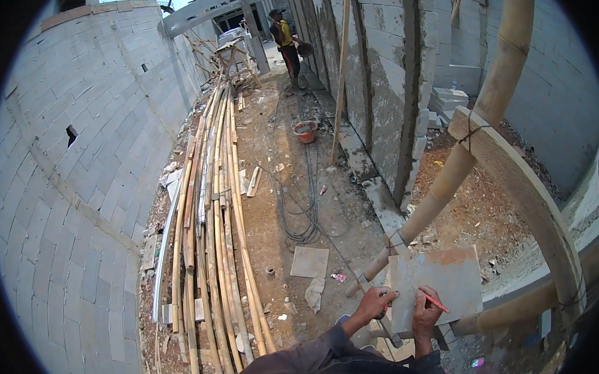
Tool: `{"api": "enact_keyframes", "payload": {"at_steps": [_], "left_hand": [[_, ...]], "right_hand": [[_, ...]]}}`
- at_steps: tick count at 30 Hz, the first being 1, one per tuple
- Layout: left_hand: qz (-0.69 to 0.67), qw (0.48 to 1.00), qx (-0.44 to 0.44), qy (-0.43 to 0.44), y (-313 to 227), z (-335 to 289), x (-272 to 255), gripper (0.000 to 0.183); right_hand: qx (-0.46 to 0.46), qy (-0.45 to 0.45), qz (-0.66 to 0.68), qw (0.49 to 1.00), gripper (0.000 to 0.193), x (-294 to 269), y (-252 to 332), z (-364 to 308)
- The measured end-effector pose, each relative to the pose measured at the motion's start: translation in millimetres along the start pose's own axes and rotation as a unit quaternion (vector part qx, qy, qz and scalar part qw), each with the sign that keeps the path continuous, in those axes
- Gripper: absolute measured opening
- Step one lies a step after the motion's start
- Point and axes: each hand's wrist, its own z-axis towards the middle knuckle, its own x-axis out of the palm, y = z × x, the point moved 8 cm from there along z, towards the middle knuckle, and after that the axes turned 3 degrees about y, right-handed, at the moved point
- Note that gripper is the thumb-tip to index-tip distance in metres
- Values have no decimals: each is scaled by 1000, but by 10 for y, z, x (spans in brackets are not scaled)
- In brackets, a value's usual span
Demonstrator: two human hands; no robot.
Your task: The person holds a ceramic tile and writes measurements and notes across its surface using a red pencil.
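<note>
Two hands at the lower edge, both on one grey tile (437, 281) propped against the bamboo scaffold: left hand (373, 303) gripping the tile's left edge with curled fingers, right hand (425, 310) closed on one red pencil (433, 300) whose tip rests on the tile's face. One thick bamboo pole (502, 78) slanting down from top right, crossed by one curved wooden plank (527, 197) tied to it with wire. Below, on the bare dirt ground (275, 235), one long bundle of bamboo poles (214, 224), too many to count surely, laid along the left block wall (78, 163). One second tile (309, 261) flat on the ground near the bundle's lower end, one tangle of dark cable (301, 214) beside it, one orange bucket (306, 130) farther up by the right wall (382, 83). One other person (285, 44) standing at the far end of the narrow alley between two grey block walls, open sky above.
</note>
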Motion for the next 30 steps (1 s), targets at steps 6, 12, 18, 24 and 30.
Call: {"api": "enact_keyframes", "payload": {"at_steps": [6,12,18,24,30], "left_hand": [[-7,1000,9,0,91,50,-56,45],[17,999,14,35,27,73,-31,49],[44,994,65,78,-5,139,-47,50],[80,991,38,103,-123,97,-63,51],[77,988,47,123,-100,113,-66,50]], "right_hand": [[-7,-20,-9,1000,14,16,94,0],[-14,-43,-5,999,13,-49,64,8],[-23,-57,-6,998,13,-53,13,1],[9,-70,-9,997,14,-99,18,-16],[19,-77,-10,997,14,-70,71,1]]}}
